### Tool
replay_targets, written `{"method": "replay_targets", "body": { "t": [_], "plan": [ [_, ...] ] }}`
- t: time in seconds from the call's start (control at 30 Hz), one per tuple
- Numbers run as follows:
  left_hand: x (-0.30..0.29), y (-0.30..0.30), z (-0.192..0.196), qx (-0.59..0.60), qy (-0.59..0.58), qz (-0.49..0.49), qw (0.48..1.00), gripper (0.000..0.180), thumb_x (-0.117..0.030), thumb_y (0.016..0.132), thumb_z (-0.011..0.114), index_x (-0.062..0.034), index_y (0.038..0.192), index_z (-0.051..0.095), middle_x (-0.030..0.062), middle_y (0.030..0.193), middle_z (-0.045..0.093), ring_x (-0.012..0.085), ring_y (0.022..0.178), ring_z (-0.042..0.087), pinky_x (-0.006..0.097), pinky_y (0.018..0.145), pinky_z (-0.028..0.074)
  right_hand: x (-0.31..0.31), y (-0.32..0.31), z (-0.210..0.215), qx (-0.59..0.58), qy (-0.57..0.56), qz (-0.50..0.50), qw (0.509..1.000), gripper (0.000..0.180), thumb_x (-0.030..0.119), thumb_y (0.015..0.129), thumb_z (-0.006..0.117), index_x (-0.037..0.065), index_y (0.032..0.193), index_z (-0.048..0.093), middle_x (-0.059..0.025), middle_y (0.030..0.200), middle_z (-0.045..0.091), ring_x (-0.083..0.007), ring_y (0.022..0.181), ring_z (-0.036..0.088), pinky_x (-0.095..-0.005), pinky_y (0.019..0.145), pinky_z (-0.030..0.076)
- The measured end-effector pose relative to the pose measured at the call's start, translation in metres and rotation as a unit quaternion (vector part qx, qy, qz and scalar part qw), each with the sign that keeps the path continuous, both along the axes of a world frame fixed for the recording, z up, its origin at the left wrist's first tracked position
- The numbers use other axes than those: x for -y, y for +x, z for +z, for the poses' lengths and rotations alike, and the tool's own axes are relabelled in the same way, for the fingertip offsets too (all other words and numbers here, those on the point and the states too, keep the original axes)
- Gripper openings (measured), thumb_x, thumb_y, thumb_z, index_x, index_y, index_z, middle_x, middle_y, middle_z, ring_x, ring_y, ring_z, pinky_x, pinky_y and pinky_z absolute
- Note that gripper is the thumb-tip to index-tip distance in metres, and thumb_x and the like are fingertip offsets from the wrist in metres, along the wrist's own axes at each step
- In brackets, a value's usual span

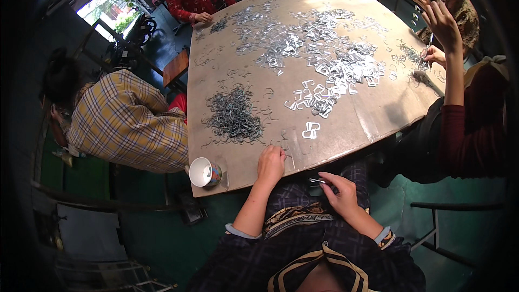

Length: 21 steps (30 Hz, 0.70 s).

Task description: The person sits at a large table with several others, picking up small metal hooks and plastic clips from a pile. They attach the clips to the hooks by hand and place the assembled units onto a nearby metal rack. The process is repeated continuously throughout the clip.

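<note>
Our left hand (270, 163) rests fingers curled on the surface (373, 119) edge beside the wire-clip pile (233, 114); our right hand (339, 192), below the edge, pinches a small metal piece (318, 181). The cup (205, 172) stands tilted at the corner; we cannot tell its contents.

L hand (271, 163) on table (351, 124), wire hooks (233, 114)

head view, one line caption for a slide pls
Left hand on the table near a wire-clip heap; right hand pinches a small metal piece.
</note>
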<state>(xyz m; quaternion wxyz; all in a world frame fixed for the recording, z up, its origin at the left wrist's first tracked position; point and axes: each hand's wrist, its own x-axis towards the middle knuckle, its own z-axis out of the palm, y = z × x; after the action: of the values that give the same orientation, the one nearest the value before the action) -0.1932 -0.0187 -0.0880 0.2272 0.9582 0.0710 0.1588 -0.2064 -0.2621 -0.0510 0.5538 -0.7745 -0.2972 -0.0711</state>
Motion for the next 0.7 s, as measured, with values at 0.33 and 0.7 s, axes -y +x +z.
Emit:
{"method": "replay_targets", "body": {
  "t": [0.33,0.7],
  "plan": [
    [0.016,-0.005,0.016,0.016,0.178,-0.075,0.981,0.004,-0.004,0.076,0.056,-0.0017,0.076,0.059,0.014,0.08,0.06,0.0312,0.079,0.062,0.04,0.07,0.053,-0.001,-0.002,-0.001,-0.021,0.0,0.002,1.0,0.033,-0.003,0.077,0.069,0.003,0.11,0.066,-0.0149,0.09,0.07,-0.027,0.081,0.07,-0.0336,0.072,0.055],
    [0.001,0.004,0.016,0.001,0.046,-0.056,0.997,0.007,-0.006,0.073,0.062,-0.0023,0.079,0.061,0.0128,0.075,0.065,0.0295,0.071,0.064,0.039,0.066,0.053,-0.004,-0.003,-0.001,-0.05,0.003,0.004,0.999,0.036,-0.003,0.079,0.068,0.003,0.114,0.064,-0.0155,0.088,0.07,-0.0261,0.081,0.07,-0.0331,0.071,0.055]
  ]
}}
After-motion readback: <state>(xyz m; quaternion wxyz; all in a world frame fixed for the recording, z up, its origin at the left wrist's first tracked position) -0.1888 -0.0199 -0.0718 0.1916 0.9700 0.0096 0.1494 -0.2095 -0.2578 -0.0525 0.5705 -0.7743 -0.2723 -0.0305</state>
